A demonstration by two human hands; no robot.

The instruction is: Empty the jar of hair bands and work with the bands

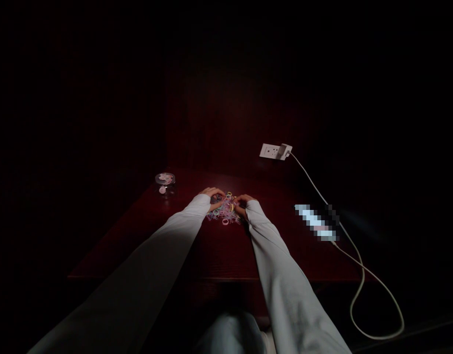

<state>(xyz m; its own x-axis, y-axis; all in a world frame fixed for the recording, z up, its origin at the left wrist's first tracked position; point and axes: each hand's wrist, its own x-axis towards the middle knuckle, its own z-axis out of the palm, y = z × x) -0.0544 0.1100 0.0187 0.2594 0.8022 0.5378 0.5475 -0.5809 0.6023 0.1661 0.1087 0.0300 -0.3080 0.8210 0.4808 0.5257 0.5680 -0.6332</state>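
Between the two hands, on the dark red table (219, 260), lies a loose heap of small colored bands (224, 212). Most look thin and stringy, tangled together in lilac, pink and pale blue; a few thicker rings stand out, among them a pink ring (225, 222) at the near edge and a yellow ring (229, 193) at the far edge. The heap spreads about as wide as it is deep, so I cannot tell a long axis for it; its strands point every which way, and the pink ring's opening faces mostly upward. The left hand (212, 193) curves around the far left side, fingers bent toward the right. The right hand (244, 201) bends in from the right, fingers curled at the heap's edge. Whether either one grips a band is too small and dim to tell.
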